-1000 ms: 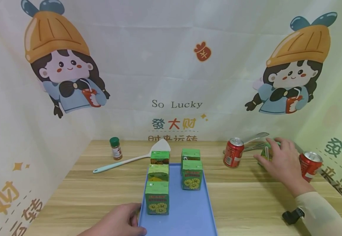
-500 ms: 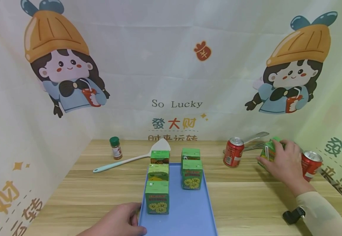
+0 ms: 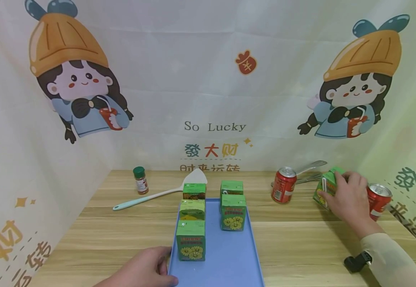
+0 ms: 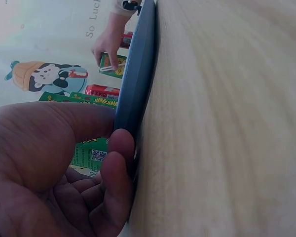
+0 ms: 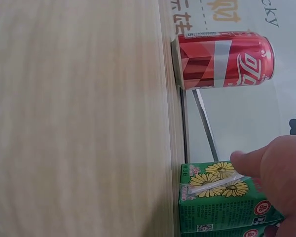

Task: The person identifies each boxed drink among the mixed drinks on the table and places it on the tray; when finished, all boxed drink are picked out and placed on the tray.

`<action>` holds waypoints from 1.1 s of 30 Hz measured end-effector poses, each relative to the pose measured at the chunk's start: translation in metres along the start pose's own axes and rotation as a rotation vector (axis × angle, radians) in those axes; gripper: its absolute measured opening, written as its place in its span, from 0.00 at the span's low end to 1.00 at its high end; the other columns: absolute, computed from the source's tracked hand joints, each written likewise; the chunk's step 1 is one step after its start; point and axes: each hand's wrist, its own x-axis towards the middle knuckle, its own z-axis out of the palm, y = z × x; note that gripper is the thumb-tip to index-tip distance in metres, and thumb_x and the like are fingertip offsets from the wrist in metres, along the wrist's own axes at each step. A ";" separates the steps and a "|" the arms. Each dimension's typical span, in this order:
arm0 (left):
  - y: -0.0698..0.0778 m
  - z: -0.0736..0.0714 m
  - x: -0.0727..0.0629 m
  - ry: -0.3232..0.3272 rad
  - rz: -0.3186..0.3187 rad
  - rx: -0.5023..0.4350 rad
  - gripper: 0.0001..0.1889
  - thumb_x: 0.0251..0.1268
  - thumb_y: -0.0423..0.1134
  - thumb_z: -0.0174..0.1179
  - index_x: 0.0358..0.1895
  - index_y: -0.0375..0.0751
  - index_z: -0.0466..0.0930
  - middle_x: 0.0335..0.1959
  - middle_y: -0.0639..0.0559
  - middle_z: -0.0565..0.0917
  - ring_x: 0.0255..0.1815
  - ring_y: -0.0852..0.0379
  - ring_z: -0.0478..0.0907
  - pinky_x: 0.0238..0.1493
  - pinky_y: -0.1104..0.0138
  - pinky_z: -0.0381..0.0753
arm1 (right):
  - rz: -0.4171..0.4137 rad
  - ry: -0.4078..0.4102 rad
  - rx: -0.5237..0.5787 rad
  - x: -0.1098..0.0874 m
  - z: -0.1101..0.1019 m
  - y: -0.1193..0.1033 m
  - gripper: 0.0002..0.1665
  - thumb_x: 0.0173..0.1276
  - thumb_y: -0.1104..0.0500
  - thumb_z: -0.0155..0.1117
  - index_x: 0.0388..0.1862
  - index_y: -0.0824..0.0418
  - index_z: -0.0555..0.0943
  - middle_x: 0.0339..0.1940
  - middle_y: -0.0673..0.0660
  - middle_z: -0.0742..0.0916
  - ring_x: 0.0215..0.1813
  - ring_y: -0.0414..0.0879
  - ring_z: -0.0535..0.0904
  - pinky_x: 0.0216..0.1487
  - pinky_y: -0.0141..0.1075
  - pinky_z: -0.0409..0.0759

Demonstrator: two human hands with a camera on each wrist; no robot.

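Observation:
My right hand [image 3: 349,199] grips a green drink carton [image 3: 326,184] on the right of the table, between two red soda cans. In the right wrist view the thumb presses the face of this carton [image 5: 207,210], which has yellow flowers and a wrapped straw. More green packaging shows beside it, partly hidden. My left hand [image 3: 143,265] holds the left rim of a blue tray [image 3: 229,259], thumb above and fingers curled below, as the left wrist view shows. Several green cartons stand on the tray in two rows, among them a front-left carton [image 3: 191,243] and a right-hand carton [image 3: 233,215].
One soda can [image 3: 284,185] stands left of the gripped carton; another can [image 3: 377,199] is close behind the right wrist. Metal utensils [image 3: 310,167] lie at the back right. A white spatula [image 3: 172,191] and a green-capped spice bottle [image 3: 141,181] are at the back left.
My right hand has come down from over the carton, its fingers closing round it. More of the carton shows, and it has shifted slightly. The left hand and tray stay put.

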 end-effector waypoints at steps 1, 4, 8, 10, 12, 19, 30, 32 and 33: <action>0.000 0.000 0.000 0.001 0.001 0.002 0.18 0.64 0.36 0.81 0.52 0.40 0.83 0.25 0.51 0.80 0.26 0.55 0.76 0.26 0.68 0.69 | 0.000 0.000 -0.003 0.000 0.000 0.000 0.48 0.67 0.55 0.84 0.73 0.81 0.70 0.64 0.81 0.68 0.63 0.78 0.59 0.54 0.69 0.70; -0.001 0.000 0.000 0.000 0.000 -0.002 0.18 0.64 0.36 0.81 0.53 0.40 0.83 0.25 0.51 0.81 0.26 0.55 0.76 0.26 0.68 0.69 | 0.011 0.001 -0.009 0.000 0.001 0.000 0.46 0.67 0.57 0.84 0.73 0.81 0.71 0.63 0.80 0.68 0.64 0.78 0.59 0.57 0.69 0.68; -0.002 0.000 0.000 0.001 0.006 -0.002 0.18 0.64 0.36 0.81 0.53 0.41 0.83 0.25 0.51 0.81 0.26 0.55 0.76 0.26 0.68 0.70 | 0.033 -0.003 -0.010 -0.001 0.001 0.000 0.45 0.67 0.59 0.83 0.73 0.81 0.71 0.62 0.79 0.68 0.65 0.78 0.59 0.59 0.70 0.67; -0.002 0.000 0.000 0.003 0.012 0.001 0.18 0.64 0.36 0.81 0.52 0.41 0.83 0.24 0.51 0.81 0.26 0.55 0.76 0.26 0.68 0.70 | 0.046 -0.008 -0.005 -0.001 0.001 0.000 0.44 0.68 0.60 0.83 0.73 0.81 0.71 0.62 0.79 0.68 0.65 0.77 0.59 0.60 0.71 0.67; -0.002 0.000 0.000 0.004 0.018 0.005 0.18 0.64 0.36 0.81 0.52 0.41 0.83 0.24 0.51 0.81 0.25 0.55 0.76 0.26 0.68 0.70 | 0.057 -0.015 0.001 -0.001 0.001 0.000 0.44 0.68 0.60 0.82 0.72 0.80 0.71 0.61 0.79 0.67 0.64 0.77 0.59 0.58 0.71 0.68; -0.003 0.000 0.000 0.005 0.024 -0.001 0.20 0.64 0.36 0.81 0.54 0.41 0.83 0.24 0.51 0.81 0.26 0.55 0.77 0.26 0.68 0.70 | 0.068 -0.048 0.075 0.000 0.000 -0.004 0.43 0.68 0.61 0.82 0.72 0.79 0.70 0.59 0.78 0.69 0.60 0.75 0.65 0.47 0.69 0.75; -0.004 0.000 0.000 0.009 0.030 0.009 0.20 0.63 0.36 0.81 0.54 0.41 0.83 0.24 0.51 0.81 0.25 0.55 0.77 0.26 0.68 0.70 | 0.110 -0.206 0.078 0.006 -0.007 -0.008 0.48 0.72 0.57 0.80 0.78 0.77 0.65 0.66 0.83 0.78 0.61 0.81 0.78 0.54 0.74 0.80; -0.004 0.000 0.000 0.008 0.031 0.011 0.19 0.63 0.36 0.81 0.53 0.42 0.83 0.24 0.51 0.81 0.25 0.55 0.77 0.26 0.68 0.70 | 0.120 -0.234 0.070 0.006 -0.009 -0.007 0.48 0.73 0.55 0.79 0.78 0.77 0.65 0.65 0.84 0.79 0.59 0.81 0.80 0.51 0.73 0.81; -0.004 0.000 0.000 0.008 0.031 0.010 0.19 0.63 0.36 0.81 0.53 0.41 0.83 0.24 0.51 0.81 0.25 0.55 0.77 0.26 0.68 0.70 | 0.126 -0.249 0.068 0.006 -0.010 -0.006 0.48 0.73 0.54 0.78 0.79 0.77 0.65 0.65 0.84 0.80 0.58 0.81 0.81 0.51 0.73 0.82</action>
